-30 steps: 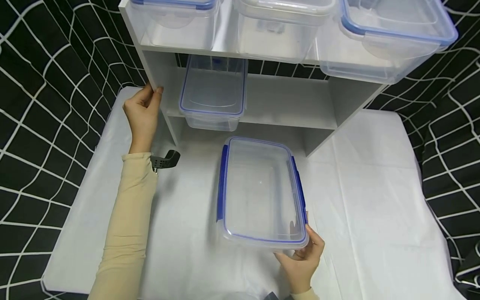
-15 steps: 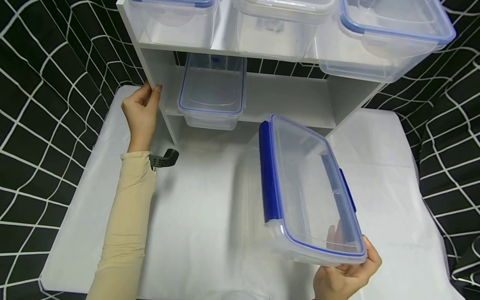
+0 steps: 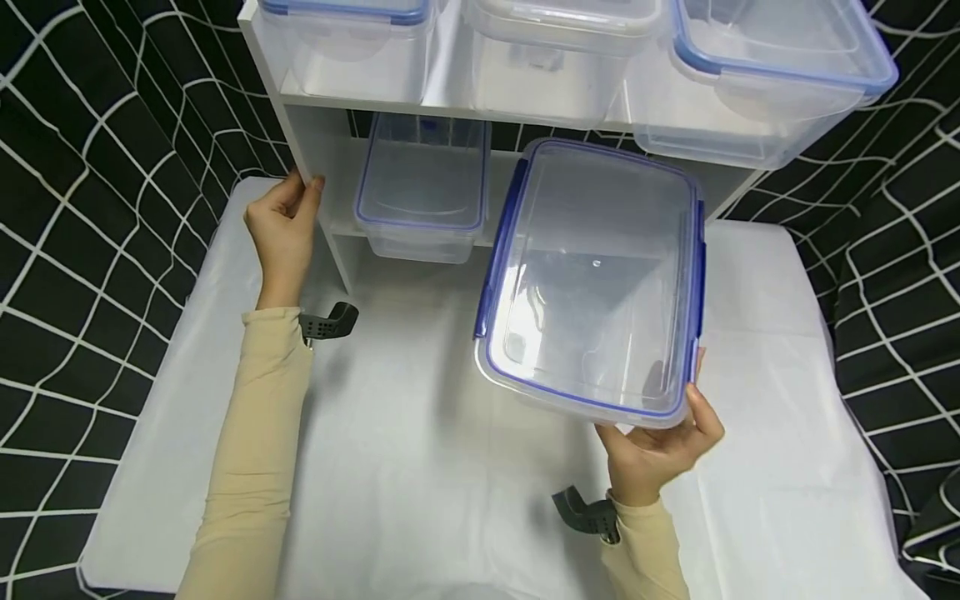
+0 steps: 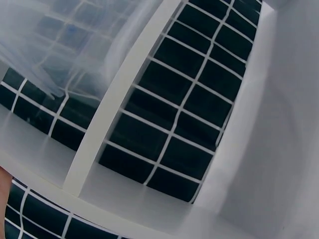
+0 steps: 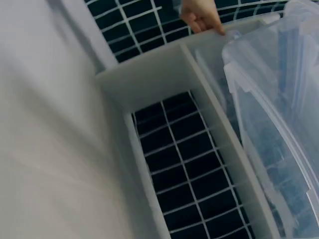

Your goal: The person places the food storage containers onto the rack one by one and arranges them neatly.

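A large clear food container (image 3: pixel 600 283) with a blue-edged lid and blue side clips is raised, tilted, before the right part of the white shelf unit (image 3: pixel 465 107). My right hand (image 3: pixel 660 454) grips its near right corner, thumb and fingers spread round it; some fingers are hidden beneath. At the shelf's left side panel, my left hand (image 3: pixel 283 237) pinches the front edge between thumb and fingers. On the middle board, at the left, sits a smaller clear container (image 3: pixel 423 183) with a blue rim. The right wrist view also catches the left hand (image 5: pixel 201 14) at the shelf.
Atop the shelf stand a blue-lidded container (image 3: pixel 360 54), a white-lidded one (image 3: pixel 558 67) and a bigger blue-rimmed box (image 3: pixel 772 92) at the right. White cloth (image 3: pixel 420 467) covers the table. Black netting-patterned fabric (image 3: pixel 82 275) hangs on both sides.
My right hand has carried the large container off to the right, then up and away toward the shelf's middle board, turning its lid to face upward. The left hand stays at the panel.
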`<state>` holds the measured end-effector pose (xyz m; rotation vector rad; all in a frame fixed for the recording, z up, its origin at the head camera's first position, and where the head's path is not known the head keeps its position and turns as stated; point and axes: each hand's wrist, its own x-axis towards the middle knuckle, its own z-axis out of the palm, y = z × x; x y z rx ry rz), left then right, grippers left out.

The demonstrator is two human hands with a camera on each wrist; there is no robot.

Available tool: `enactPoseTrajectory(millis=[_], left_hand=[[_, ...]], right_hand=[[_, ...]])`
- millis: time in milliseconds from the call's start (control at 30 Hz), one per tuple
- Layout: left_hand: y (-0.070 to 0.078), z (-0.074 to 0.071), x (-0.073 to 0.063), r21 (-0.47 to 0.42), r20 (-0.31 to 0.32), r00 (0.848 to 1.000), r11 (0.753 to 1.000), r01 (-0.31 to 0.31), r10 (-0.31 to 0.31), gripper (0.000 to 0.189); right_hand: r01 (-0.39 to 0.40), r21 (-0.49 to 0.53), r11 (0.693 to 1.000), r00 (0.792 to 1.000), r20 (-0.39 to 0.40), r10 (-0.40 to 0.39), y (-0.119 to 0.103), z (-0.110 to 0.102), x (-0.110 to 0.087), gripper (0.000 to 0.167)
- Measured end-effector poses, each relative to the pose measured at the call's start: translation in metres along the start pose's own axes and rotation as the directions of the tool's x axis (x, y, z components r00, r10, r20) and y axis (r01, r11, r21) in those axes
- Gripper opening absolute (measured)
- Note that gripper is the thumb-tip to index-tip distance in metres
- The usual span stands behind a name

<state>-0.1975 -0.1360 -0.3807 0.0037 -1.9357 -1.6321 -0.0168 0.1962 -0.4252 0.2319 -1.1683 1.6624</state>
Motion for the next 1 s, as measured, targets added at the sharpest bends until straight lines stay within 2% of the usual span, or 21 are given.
enactPoseTrajectory(millis=[67,133,300,633,767,867,1000], left_hand=[[-0.001,-0.001,0.0,-0.006,-0.003,1.0,1.0,-0.012,0.012,0.023],[-0.001,-0.002,0.0,-0.012,-0.011,0.999,0.999,-0.034,0.034,0.023],[-0.002,-0.004,0.0,-0.028,-0.024,0.998,0.998,-0.059,0.058,0.023],[0.001,-0.004,-0.001,-0.023,-0.024,0.999,0.999,-0.039,0.039,0.024],[0.001,-0.002,0.0,-0.036,-0.024,1.0,0.999,-0.02,0.019,0.024],[-0.001,-0.001,-0.001,-0.032,-0.018,0.999,0.999,-0.029,0.028,0.025],[-0.003,0.0,-0.002,-0.025,-0.004,0.999,0.999,-0.036,0.035,0.025]], right_hand=[[-0.022,-0.023,0.999,0.997,0.079,0.024,0.011,0.002,0.003,0.078],[-0.058,-0.032,0.998,0.992,0.112,0.061,0.018,0.005,0.007,0.078],[-0.108,-0.051,0.993,0.983,0.143,0.115,0.022,0.013,0.018,0.081],[-0.109,-0.123,0.986,0.97,0.203,0.133,0.027,0.017,0.028,0.087],[-0.126,-0.162,0.979,0.957,0.24,0.163,0.032,0.019,0.036,0.089],[-0.146,-0.199,0.969,0.945,0.261,0.196,0.037,0.022,0.044,0.091],[-0.205,-0.233,0.951,0.929,0.26,0.264,0.044,0.023,0.056,0.093]])
